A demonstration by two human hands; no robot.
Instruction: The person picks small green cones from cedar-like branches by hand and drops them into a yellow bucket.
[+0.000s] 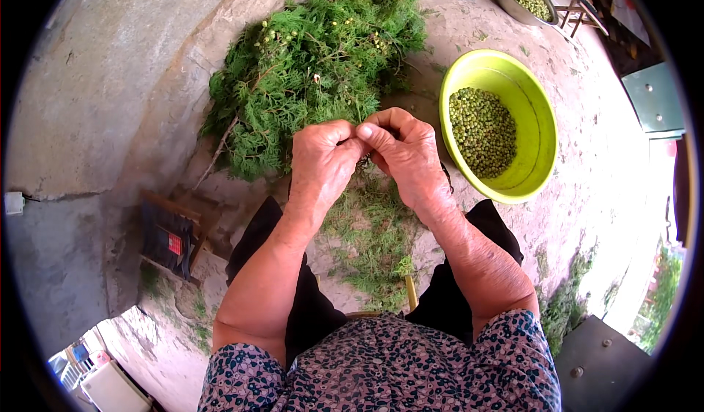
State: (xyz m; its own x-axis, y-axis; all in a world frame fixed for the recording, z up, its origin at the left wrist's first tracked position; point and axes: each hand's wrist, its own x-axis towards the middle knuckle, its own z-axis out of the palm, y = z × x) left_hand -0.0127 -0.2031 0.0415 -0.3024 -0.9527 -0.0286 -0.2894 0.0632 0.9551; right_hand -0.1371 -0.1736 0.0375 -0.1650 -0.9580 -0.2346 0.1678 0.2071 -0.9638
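Note:
My left hand (323, 159) and my right hand (408, 152) meet fingertip to fingertip at the near edge of a heap of green conifer branches (315, 82). Both are closed in a pinch. Whatever lies between the fingertips is hidden or too small to make out. Small pale green cones (275, 34) show on some of the sprigs. Right of my hands stands a lime-green plastic tub (539, 130), partly filled with small round green cones (482, 132).
A metal basin (506, 5) of similar cones is at the far right, beside a small stool (576, 16). Loose green clippings (374, 236) litter the floor between my knees. A low wooden-framed seat (172, 236) stands left, near a concrete wall (110, 104).

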